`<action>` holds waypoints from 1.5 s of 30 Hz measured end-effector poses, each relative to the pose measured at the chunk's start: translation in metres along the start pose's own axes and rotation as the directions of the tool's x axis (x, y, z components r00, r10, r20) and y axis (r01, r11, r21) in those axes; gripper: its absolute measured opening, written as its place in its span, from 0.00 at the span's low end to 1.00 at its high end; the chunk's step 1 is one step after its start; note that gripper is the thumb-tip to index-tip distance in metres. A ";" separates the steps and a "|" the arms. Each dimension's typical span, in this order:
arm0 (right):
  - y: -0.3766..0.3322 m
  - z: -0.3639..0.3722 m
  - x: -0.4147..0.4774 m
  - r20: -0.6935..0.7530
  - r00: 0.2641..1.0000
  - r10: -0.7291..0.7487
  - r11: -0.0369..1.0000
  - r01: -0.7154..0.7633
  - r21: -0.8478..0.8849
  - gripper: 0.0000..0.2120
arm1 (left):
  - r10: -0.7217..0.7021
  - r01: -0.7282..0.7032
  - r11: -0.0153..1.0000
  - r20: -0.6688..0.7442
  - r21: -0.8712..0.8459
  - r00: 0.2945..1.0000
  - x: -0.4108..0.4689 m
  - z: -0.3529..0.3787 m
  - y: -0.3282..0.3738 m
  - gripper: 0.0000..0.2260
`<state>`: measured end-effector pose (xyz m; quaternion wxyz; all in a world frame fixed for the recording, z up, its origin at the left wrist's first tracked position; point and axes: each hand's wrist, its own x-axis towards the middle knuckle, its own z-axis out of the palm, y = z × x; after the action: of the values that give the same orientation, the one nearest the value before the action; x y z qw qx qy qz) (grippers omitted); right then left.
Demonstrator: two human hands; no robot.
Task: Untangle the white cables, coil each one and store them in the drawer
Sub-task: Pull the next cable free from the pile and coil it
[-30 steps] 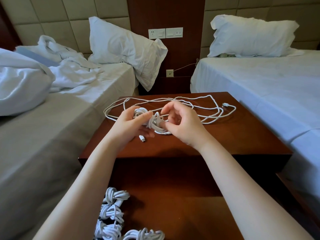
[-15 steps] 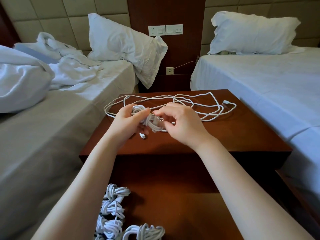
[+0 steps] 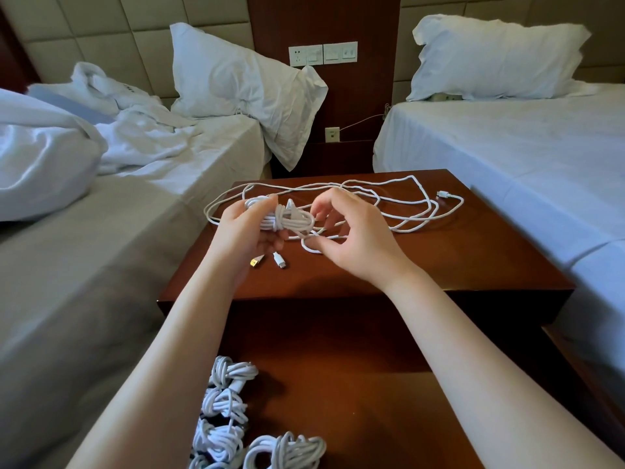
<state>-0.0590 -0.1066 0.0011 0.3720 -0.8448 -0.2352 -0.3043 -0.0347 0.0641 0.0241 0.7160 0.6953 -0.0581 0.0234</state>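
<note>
Left hand (image 3: 248,231) is clamped round a half-wrapped white bundle (image 3: 287,221) over the nightstand (image 3: 439,265), while the right hand (image 3: 351,238) pinches its loose tail. Looks like the tie-off step, so next is tucking that end through. Another cable (image 3: 406,198) sprawls behind; finished coils (image 3: 230,404) sit in the drawer (image 3: 355,418). Two plugs (image 3: 280,259) dangle below.

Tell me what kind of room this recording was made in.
Most likely a twin hotel room: two single beds with white pillows, a padded wall panel behind them, and a wooden nightstand between them under a plate of switches and sockets.
</note>
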 end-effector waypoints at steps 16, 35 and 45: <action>0.002 0.016 -0.010 -0.090 0.972 -0.219 0.935 0.183 -0.302 0.09 | -0.079 0.088 0.991 -0.087 0.100 0.993 0.004 0.006 0.002 0.08; 0.000 0.012 -0.002 0.001 0.999 -0.042 0.996 0.041 -0.084 0.11 | -0.085 0.087 0.987 -0.020 0.132 0.996 0.003 0.006 -0.002 0.11; -0.008 0.010 -0.001 0.040 0.995 0.095 0.995 -0.096 0.014 0.11 | -0.038 0.044 0.987 -0.043 0.155 0.998 0.001 0.008 -0.001 0.09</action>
<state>-0.0612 -0.0937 -0.0006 0.3883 -0.8578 -0.2042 -0.2678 -0.0337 0.0563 0.0237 0.6610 0.7494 -0.0275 0.0272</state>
